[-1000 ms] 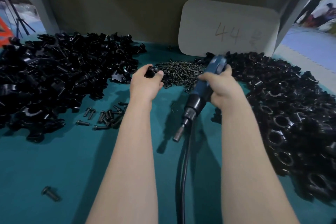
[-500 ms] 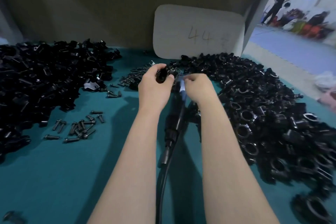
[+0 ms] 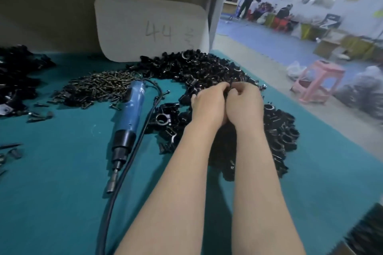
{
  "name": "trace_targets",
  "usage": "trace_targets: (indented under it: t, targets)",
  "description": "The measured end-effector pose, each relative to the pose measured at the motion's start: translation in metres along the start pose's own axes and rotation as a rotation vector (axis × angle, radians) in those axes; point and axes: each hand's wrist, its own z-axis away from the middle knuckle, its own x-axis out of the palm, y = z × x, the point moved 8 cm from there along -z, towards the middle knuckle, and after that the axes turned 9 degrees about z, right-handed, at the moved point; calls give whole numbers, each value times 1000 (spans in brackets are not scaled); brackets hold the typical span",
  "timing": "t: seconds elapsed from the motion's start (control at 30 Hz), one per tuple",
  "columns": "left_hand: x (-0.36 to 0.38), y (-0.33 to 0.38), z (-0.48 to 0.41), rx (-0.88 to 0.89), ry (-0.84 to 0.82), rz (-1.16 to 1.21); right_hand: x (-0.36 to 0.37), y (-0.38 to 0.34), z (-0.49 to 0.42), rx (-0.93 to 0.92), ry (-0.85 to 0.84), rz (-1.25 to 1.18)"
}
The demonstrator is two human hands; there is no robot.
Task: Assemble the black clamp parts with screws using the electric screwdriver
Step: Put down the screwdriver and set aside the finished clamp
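My left hand (image 3: 208, 104) and my right hand (image 3: 244, 102) are pressed together above the right pile of black clamp parts (image 3: 209, 68), fingers curled round a small black clamp part (image 3: 229, 87) that is mostly hidden between them. The blue electric screwdriver (image 3: 129, 114) lies on the teal mat (image 3: 62, 182) to the left of my arms, bit pointing toward me, and neither hand touches it. Its black cable (image 3: 145, 126) runs alongside. A heap of dark screws (image 3: 99, 85) lies beyond the screwdriver.
A second pile of black clamp parts (image 3: 14, 80) sits at the far left, with loose screws (image 3: 39, 117) near it. A white card marked 44 (image 3: 151, 27) leans on the back wall. The table's right edge drops to a floor with a pink stool (image 3: 319, 83).
The screwdriver has left my right hand and now lies on the mat. Both hands have moved right onto the clamp pile, and the view has swung right.
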Motion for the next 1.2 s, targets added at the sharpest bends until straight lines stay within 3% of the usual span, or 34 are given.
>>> trace_targets:
  t: [0.2,0.3,0.37,0.5,0.6,0.7,0.9,0.97,1.07,1.2]
  targets:
    - [-14,-15,-3,-74,101,404,1,-19,4,-93,91,-1]
    - [-53,-24,2,-88,306,469,5,-42,7,-153,138,-77]
    - [-87,-42,8,-121,480,639,16,-62,11,-202,124,-146]
    - [-150,-103,36,-290,829,1157,74,-109,28,-306,-106,-241]
    - [-191,-147,63,-323,1063,1321,132,-142,48,-379,-327,-184]
    - [-222,-179,86,-333,1210,1370,181,-169,68,-432,-462,-74]
    - [-269,-205,118,-290,1440,1338,229,-227,100,-602,-554,-82]
    - [-284,-208,125,-263,1485,1303,250,-238,114,-649,-620,13]
    - [-297,-212,132,-249,1511,1262,274,-221,119,-519,-686,287]
    - [-289,-219,132,-294,1498,1263,261,-209,110,-469,-515,217]
